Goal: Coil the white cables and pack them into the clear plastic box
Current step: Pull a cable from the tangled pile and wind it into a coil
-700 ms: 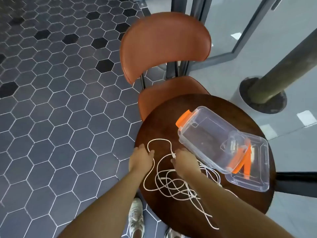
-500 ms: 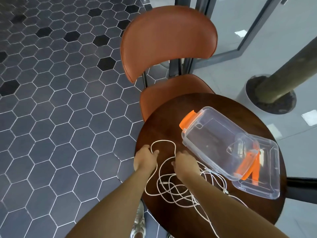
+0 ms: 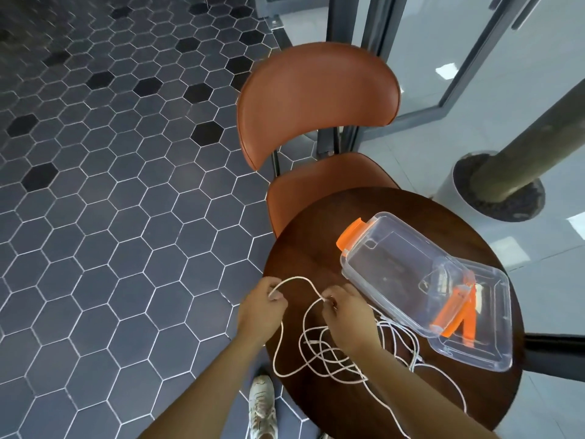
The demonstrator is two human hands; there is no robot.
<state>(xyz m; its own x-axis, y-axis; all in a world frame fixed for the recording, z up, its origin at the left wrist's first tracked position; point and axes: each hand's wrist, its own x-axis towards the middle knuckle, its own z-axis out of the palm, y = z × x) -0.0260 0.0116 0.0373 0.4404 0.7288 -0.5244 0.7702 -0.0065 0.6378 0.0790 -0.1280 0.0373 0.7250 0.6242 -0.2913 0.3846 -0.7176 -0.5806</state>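
Observation:
A tangle of white cables (image 3: pixel 326 359) lies on the round dark wooden table (image 3: pixel 316 248), partly under my right forearm. My left hand (image 3: pixel 261 307) pinches one cable at the table's left edge. My right hand (image 3: pixel 343 308) pinches the same cable a short way along, and a small arc of it runs between the two hands. The clear plastic box (image 3: pixel 399 270) with orange latches lies tilted just right of my right hand, resting on its clear lid (image 3: pixel 487 343). It holds no cable.
An orange chair (image 3: pixel 316 103) stands against the table's far side. A grey pillar in a round base (image 3: pixel 500 188) rises at the right. Hexagon floor tiles fill the left. My shoe (image 3: pixel 261 403) shows below the table edge.
Both hands have closed in on the cable and lifted a short arc of it between them. The camera has tilted a little; the box and lid have not moved.

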